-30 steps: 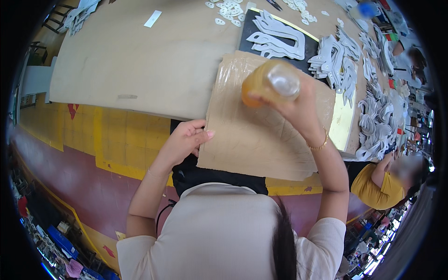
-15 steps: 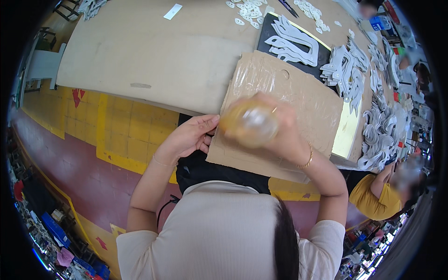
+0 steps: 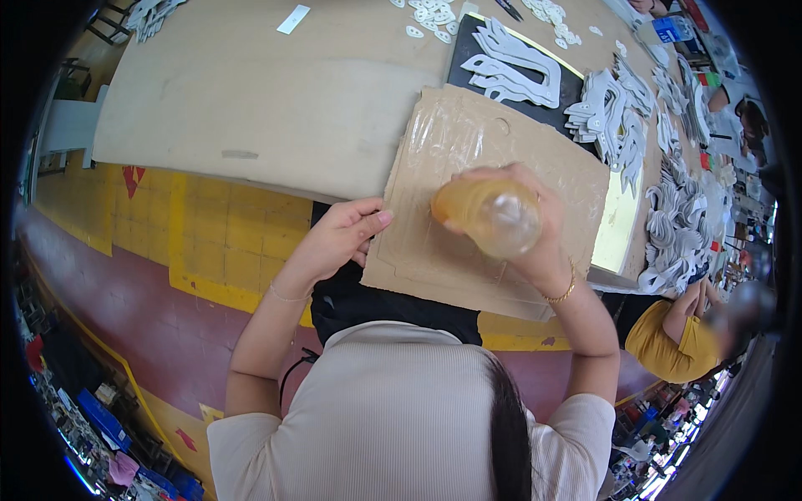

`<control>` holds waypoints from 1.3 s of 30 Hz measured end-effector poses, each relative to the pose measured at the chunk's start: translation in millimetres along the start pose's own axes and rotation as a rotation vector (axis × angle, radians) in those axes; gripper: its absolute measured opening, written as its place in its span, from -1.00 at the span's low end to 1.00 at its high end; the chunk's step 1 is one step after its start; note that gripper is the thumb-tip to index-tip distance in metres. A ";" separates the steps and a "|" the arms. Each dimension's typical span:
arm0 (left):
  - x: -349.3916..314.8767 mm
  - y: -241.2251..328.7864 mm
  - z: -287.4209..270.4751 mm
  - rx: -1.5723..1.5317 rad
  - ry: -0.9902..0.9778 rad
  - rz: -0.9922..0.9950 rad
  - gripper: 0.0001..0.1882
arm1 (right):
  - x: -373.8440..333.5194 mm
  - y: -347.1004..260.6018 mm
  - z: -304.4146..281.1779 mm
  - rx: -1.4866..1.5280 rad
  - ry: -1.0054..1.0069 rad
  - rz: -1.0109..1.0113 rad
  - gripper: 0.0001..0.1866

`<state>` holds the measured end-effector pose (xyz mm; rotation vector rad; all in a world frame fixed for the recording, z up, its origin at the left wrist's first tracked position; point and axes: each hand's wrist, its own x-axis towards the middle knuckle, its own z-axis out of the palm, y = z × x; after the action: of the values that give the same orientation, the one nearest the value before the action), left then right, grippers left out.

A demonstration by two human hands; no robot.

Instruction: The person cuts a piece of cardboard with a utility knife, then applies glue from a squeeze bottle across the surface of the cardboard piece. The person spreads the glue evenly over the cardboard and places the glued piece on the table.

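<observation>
My right hand (image 3: 539,213) is wrapped round a clear plastic bottle (image 3: 489,215) with amber liquid in it, tilted over a brown cardboard sheet (image 3: 476,138). Shiny, clear streaks cover much of the cardboard's upper face. At its left edge, my left hand (image 3: 338,238) has thumb and curled fingers closed on the border; the fingertips beneath are partly hidden. The cardboard lies on the near edge of the table and overhangs it toward me.
Light grey curved cut pieces (image 3: 522,67) rest on a dark board (image 3: 464,67) beyond the cardboard. More stacks (image 3: 614,117) lie to the right. Small white pieces (image 3: 434,12) and a white strip (image 3: 293,19) are farther back. A person in yellow (image 3: 668,338) sits at right.
The bottle has moved to the right and slightly nearer with my right hand, over the cardboard. My left hand stays at the cardboard's left edge. The whole view has shifted slightly.
</observation>
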<state>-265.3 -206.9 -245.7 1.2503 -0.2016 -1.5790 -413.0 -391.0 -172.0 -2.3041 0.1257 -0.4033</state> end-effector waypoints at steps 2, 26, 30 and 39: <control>0.7 3.1 2.1 0.032 0.006 0.003 -0.74 | -10.7 -4.2 6.3 0.143 0.004 -0.004 -0.66; -5.0 3.7 0.8 0.069 0.042 0.014 -0.64 | -25.9 7.9 15.7 0.166 0.562 0.263 -0.70; -8.5 2.8 0.3 0.068 0.031 0.034 -0.63 | -9.8 13.6 -1.6 0.126 0.524 0.358 -0.73; -5.3 3.2 3.3 0.082 0.063 0.032 -0.66 | -16.7 1.4 -5.1 0.140 0.351 0.396 -0.67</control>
<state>-266.6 -205.5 -238.9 1.3515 -0.2475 -1.5145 -430.4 -391.9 -173.9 -1.9899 0.6922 -0.5840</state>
